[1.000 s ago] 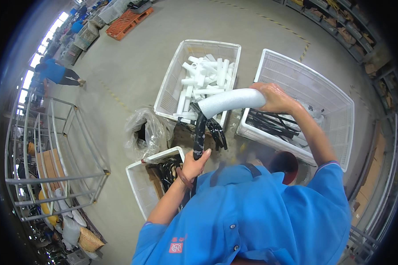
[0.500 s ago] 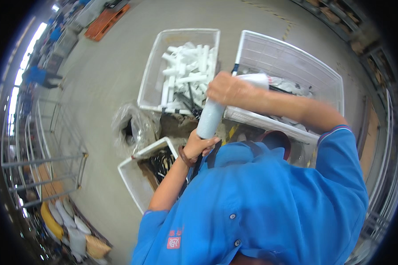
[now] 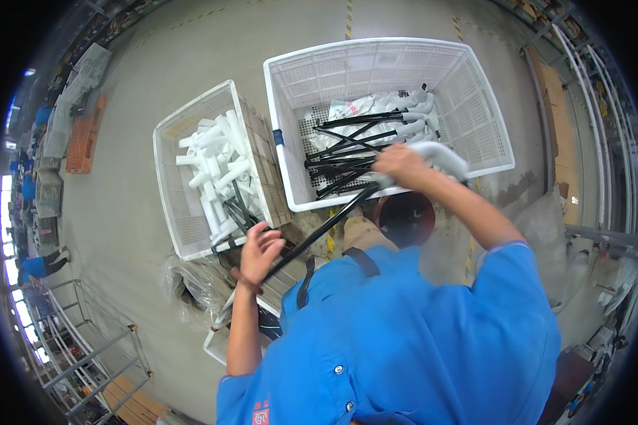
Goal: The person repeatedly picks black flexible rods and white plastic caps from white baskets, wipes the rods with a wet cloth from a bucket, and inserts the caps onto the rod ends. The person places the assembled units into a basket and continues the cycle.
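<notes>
My right hand (image 3: 402,164) is closed around a black rod (image 3: 326,225), just where its curved, white-wrapped end (image 3: 439,154) begins. The rod slants down to the left, its lower part running past my left wrist. My left hand (image 3: 259,252) has its fingers spread beside the rod and grips nothing. Beyond my right hand, several black rods (image 3: 347,150) with white-wrapped ends lie in a large white crate (image 3: 383,48). A narrower white crate (image 3: 164,180) to the left holds many white tubes (image 3: 216,159) and a few dark strips (image 3: 241,205).
A dark round bucket (image 3: 406,218) stands between the large crate and my body. Clear plastic wrapping (image 3: 191,287) lies left of my left forearm, near a small white box (image 3: 218,346) with dark pieces. A metal-framed trolley (image 3: 96,354) stands at lower left.
My left hand has let go and opened. The rod's white-wrapped end now points right, over the large crate's near edge, with my right hand on it. The whole view has turned toward that crate.
</notes>
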The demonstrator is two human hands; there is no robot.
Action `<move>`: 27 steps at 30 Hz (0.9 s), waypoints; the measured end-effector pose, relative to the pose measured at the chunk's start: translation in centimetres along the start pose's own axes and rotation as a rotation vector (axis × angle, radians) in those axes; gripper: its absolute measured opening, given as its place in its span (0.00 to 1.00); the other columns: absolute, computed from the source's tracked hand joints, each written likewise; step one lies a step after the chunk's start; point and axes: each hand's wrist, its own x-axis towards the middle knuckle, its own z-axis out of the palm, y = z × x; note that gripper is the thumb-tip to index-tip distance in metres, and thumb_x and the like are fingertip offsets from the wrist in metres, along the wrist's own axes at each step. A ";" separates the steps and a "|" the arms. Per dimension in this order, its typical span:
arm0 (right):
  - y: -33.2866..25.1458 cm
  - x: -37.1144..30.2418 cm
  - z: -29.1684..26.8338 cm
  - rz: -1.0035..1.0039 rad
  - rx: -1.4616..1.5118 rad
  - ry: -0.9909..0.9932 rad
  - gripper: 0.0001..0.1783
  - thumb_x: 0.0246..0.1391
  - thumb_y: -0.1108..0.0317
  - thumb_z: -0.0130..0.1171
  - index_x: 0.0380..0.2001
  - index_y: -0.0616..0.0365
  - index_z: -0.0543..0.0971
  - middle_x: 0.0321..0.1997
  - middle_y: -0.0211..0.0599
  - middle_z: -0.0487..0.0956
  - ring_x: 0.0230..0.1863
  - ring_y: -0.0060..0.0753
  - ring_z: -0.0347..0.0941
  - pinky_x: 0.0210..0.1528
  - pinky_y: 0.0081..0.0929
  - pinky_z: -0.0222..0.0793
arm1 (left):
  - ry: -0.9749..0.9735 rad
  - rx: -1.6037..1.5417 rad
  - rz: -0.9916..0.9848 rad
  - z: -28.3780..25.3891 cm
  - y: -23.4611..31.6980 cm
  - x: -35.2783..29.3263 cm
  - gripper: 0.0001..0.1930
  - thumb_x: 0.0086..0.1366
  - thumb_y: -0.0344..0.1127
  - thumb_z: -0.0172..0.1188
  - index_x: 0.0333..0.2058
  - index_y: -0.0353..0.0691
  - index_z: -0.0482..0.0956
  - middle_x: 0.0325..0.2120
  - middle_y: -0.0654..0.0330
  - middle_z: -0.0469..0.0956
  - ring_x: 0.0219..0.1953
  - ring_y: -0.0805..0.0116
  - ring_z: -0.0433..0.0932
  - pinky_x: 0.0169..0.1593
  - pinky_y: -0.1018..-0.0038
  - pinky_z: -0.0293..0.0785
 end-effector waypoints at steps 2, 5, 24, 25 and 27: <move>7.7 -6.0 -0.3 0.152 0.016 0.152 0.19 0.29 0.76 0.66 0.31 0.51 0.78 0.30 0.34 0.77 0.39 0.43 0.76 0.46 0.39 0.68 | 0.194 -0.106 -0.085 -1.5 0.0 1.0 0.23 0.66 0.26 0.60 0.57 0.34 0.64 0.44 0.51 0.80 0.42 0.67 0.81 0.43 0.77 0.78; 16.7 -10.7 0.2 0.429 -0.100 0.066 0.19 0.31 0.79 0.64 0.32 0.53 0.78 0.34 0.36 0.79 0.42 0.45 0.76 0.47 0.40 0.68 | 0.333 -0.232 -0.139 -3.1 -2.3 2.5 0.20 0.66 0.28 0.59 0.54 0.34 0.66 0.41 0.50 0.81 0.36 0.66 0.83 0.35 0.78 0.78; 18.8 22.4 21.4 0.315 0.327 0.143 0.22 0.46 0.73 0.55 0.48 0.56 0.79 0.48 0.46 0.79 0.50 0.48 0.75 0.52 0.38 0.71 | 0.545 -0.442 -0.907 5.8 -21.4 -10.6 0.13 0.67 0.35 0.59 0.48 0.39 0.73 0.39 0.56 0.82 0.34 0.66 0.84 0.33 0.71 0.81; 12.4 23.3 21.8 0.030 0.284 0.173 0.17 0.48 0.73 0.55 0.44 0.57 0.79 0.42 0.42 0.80 0.44 0.46 0.77 0.49 0.38 0.72 | 0.525 -0.459 -0.920 6.5 -22.0 -10.4 0.14 0.67 0.35 0.59 0.49 0.39 0.73 0.39 0.56 0.82 0.34 0.67 0.84 0.34 0.72 0.80; -1.5 24.3 23.3 -0.004 0.633 0.015 0.13 0.51 0.75 0.52 0.40 0.55 0.79 0.41 0.39 0.80 0.41 0.44 0.78 0.46 0.38 0.75 | 0.505 -0.518 -0.940 7.7 -23.4 -10.2 0.14 0.67 0.34 0.59 0.49 0.39 0.73 0.39 0.57 0.82 0.34 0.67 0.83 0.34 0.73 0.80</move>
